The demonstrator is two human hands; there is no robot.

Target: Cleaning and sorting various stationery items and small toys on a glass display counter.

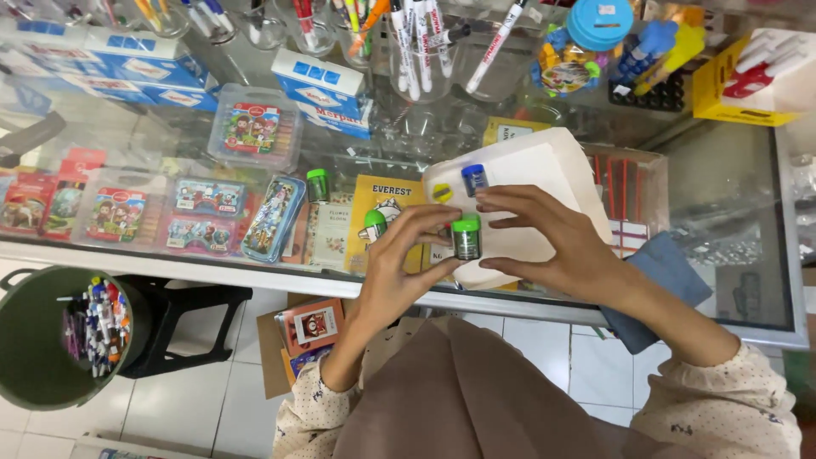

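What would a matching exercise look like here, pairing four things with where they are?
Things:
1. green-capped vial
2. blue-capped vial
3. green bucket
4. blue cloth

Places:
A. on the white box, above the fingers
B. on the floor, lower left, full of pens
C. between the fingertips of both hands
D. at the counter edge, by the right wrist

Pairs: 1-C, 2-A, 3-B, 4-D

- Bright, even daylight; shadows soft.
- Glare and reflections across glass worktop (731, 212), strongest far right.
- Wide-angle bend at edges.
- Far items slightly soft; centre sharp, no motion blur.
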